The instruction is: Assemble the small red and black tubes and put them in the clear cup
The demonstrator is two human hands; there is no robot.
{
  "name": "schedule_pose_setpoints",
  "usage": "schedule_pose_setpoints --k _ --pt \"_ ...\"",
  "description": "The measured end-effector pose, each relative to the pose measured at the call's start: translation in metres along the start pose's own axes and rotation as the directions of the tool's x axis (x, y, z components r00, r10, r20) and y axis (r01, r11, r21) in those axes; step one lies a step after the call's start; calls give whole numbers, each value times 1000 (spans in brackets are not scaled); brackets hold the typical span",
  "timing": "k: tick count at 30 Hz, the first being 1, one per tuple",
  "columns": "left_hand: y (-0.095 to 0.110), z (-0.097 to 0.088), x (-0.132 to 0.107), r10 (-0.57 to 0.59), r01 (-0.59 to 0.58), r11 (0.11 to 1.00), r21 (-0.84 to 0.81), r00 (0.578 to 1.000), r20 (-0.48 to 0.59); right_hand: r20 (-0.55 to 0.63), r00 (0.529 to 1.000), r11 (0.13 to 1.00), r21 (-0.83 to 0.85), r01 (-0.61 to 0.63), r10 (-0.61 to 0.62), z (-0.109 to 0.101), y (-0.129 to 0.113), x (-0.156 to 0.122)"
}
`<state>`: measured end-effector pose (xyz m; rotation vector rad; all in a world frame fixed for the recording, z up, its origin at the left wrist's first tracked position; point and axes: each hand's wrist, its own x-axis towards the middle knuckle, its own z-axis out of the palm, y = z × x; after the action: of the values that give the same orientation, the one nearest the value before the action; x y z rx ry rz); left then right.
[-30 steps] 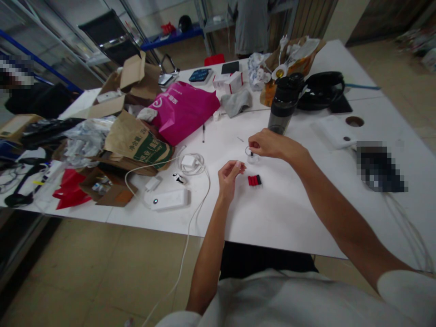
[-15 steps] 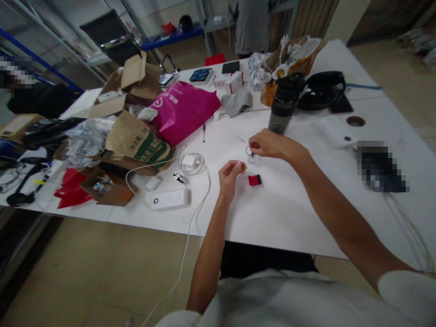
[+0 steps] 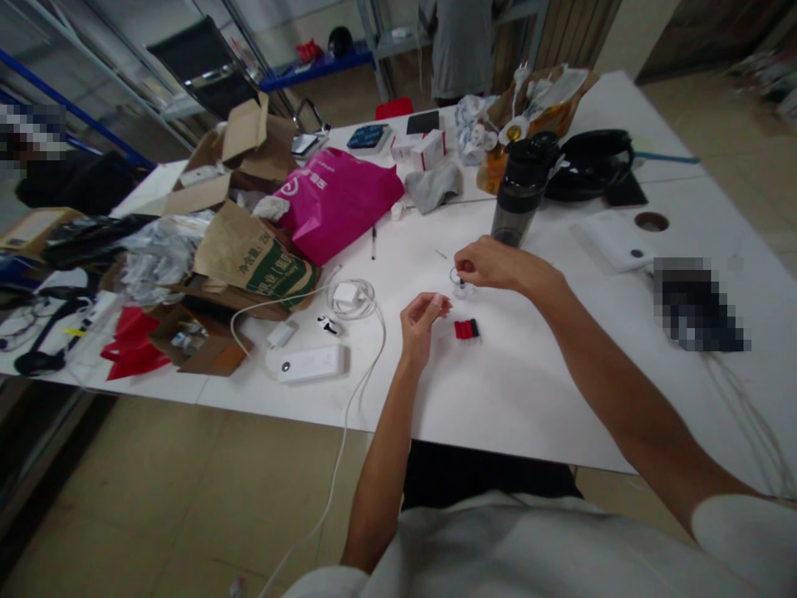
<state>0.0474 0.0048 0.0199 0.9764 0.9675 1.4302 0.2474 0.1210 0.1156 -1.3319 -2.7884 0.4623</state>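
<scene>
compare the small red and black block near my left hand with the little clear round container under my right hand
The small red and black block is opaque and boxy; the little clear round container is see-through. The block lies untouched beside the left hand, while the right hand pinches at the container's top. The block lies nearer the person than the container. Both are small and rest on the white table.

Matt white table (image 3: 529, 390), glossy pink bag (image 3: 336, 199)

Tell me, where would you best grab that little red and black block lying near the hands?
Probably from straight above, with the fingers pinching the two long sides of the red and black block. It lies flat on the white table with bare surface around it, and the left hand is nearest.
</scene>
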Motion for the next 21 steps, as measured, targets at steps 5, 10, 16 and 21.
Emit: schedule_pose_setpoints --k 5,10,16,21 --pt "-1 0 0 -4 4 1000 -8 1000 3 -17 1000 1000 5 -6 6 2 1 0" --pt "-1 -1 0 1 -1 1000 -5 1000 6 -29 1000 1000 10 1 -1 1 2 0" --pt "0 -1 -1 7 -7 1000 -13 1000 11 -41 999 1000 23 10 -9 3 5 1" --pt "0 -1 -1 6 -5 1000 -8 1000 12 -43 999 1000 9 11 -10 4 8 2"
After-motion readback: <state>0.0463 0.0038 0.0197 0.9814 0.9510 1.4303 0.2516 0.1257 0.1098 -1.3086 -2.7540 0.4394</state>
